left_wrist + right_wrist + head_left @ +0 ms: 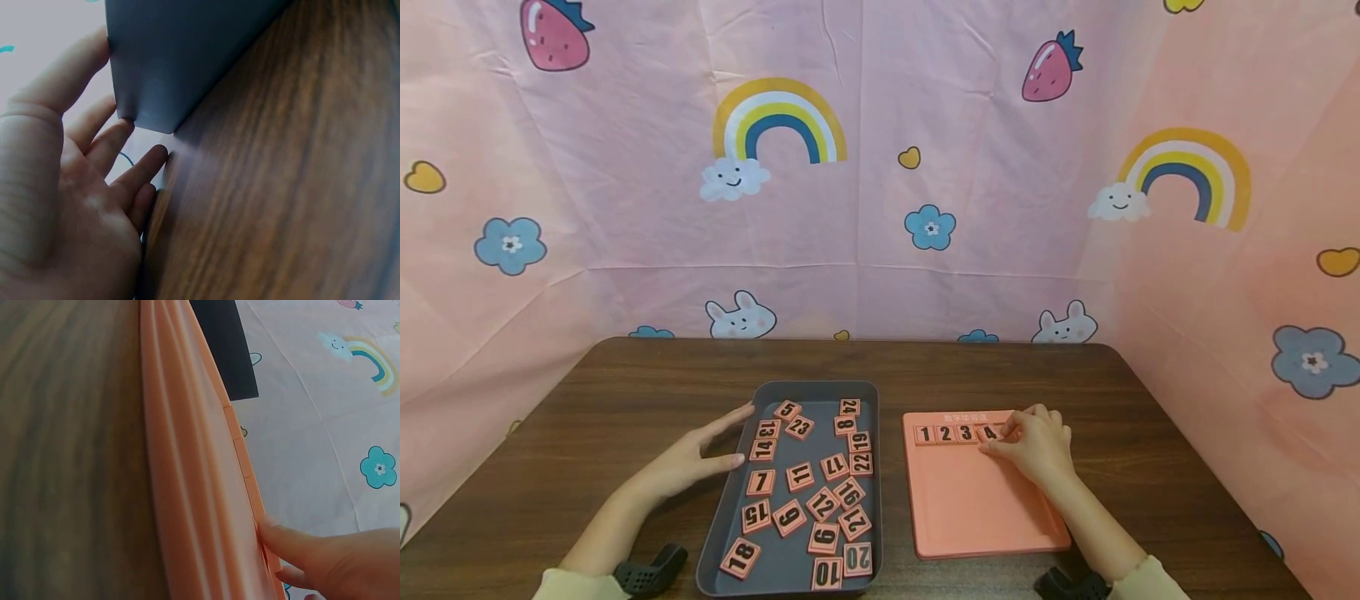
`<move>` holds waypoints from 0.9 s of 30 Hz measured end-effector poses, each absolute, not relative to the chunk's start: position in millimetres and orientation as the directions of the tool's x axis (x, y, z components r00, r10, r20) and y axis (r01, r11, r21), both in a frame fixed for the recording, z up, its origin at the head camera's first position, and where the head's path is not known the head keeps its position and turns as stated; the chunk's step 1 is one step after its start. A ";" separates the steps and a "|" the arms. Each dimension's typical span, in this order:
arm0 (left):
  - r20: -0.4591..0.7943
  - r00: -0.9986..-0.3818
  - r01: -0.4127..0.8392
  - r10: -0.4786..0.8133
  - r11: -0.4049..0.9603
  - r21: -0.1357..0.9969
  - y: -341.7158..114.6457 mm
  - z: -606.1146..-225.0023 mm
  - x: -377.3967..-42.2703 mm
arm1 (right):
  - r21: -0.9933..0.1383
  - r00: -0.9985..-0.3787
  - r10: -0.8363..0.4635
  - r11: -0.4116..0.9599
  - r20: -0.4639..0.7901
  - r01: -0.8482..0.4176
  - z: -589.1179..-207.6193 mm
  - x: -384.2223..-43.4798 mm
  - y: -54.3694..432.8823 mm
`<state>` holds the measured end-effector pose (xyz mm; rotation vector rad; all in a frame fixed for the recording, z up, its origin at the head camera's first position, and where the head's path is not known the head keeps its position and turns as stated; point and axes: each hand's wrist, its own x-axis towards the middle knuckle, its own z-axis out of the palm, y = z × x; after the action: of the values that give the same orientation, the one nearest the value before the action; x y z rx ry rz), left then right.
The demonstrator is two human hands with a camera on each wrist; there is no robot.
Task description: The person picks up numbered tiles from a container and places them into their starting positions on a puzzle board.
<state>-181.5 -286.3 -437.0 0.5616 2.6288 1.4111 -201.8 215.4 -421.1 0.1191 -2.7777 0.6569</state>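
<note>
My right hand (1036, 442) pinches the number 4 tile (990, 432), which sits slightly askew beside the 3 in the top row of the pink board (977, 508). Tiles 1 (925, 434), 2 (945, 434) and 3 (966, 433) lie side by side at the row's left end. In the right wrist view the thumb (290, 540) is right at the board's edge. My left hand (688, 458) has its fingers spread, with fingertips against the left side of the dark grey tray (741, 471); the left wrist view shows them on its outer wall (162, 69).
Several loose numbered tiles lie in the tray at varied angles, among them 7 (761, 482), 5 (787, 410) and 18 (741, 558). Tray and board stand apart on a brown wooden table (662, 375). Behind it hangs a patterned cloth (880, 208).
</note>
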 end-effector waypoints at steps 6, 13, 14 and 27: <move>0.083 -0.927 0.274 0.367 0.508 0.816 -286.5 -436.8 -181.5 | -0.438 -0.966 -0.012 0.890 0.260 -0.129 -422.0 -202.8 214.3; 0.086 -0.925 0.277 0.370 0.503 0.819 -286.6 -436.7 -182.0 | -0.433 -0.965 -0.020 0.891 0.261 -0.136 -422.3 -202.4 214.2; 0.084 -0.926 0.275 0.369 0.502 0.820 -286.5 -436.7 -182.0 | -0.433 -0.966 -0.020 0.892 0.258 -0.134 -422.2 -202.3 214.3; 0.069 -0.927 0.257 0.368 0.492 0.832 -286.7 -436.7 -180.6 | -0.483 -0.922 -0.075 0.834 0.380 -0.267 -403.9 -197.0 209.9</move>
<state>-180.6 -286.7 -436.7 0.5491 2.6100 1.4245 -197.0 209.9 -403.9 0.2569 -2.6664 0.7739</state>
